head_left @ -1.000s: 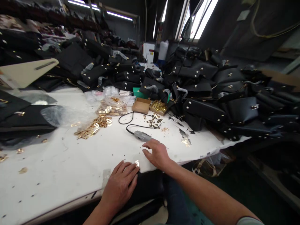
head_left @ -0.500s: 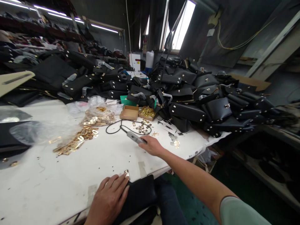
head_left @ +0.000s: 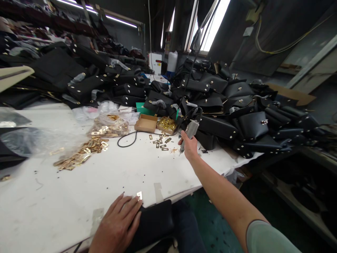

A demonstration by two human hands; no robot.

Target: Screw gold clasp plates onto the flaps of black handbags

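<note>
My left hand (head_left: 119, 219) lies flat with fingers stretched over the end of a black leather bag (head_left: 156, 219) at the table's front edge. A shiny gold metal plate (head_left: 139, 195) shows at its fingertips; what lies under the palm is hidden. Farther out, my right hand (head_left: 190, 146) is closed around a grey electric screwdriver (head_left: 192, 129), upright with its tip down. That tip is just right of a scatter of tiny screws (head_left: 174, 151); I cannot tell whether it touches the table. Several gold-edged plates (head_left: 161, 143) lie to the left of it.
A heap of gold plates (head_left: 81, 154) spills from a plastic bag (head_left: 107, 126) on the white table (head_left: 121, 175). Behind stand an open cardboard box (head_left: 146, 123) and a box of small gold parts (head_left: 167, 123). Piled black bags (head_left: 218, 84) line the back. A cable loop (head_left: 126, 140) lies nearby.
My right hand has lifted the screwdriver from the table, moved it right and turned it upright, tip down. Its cable has shifted with it. My left hand stays on the bag.
</note>
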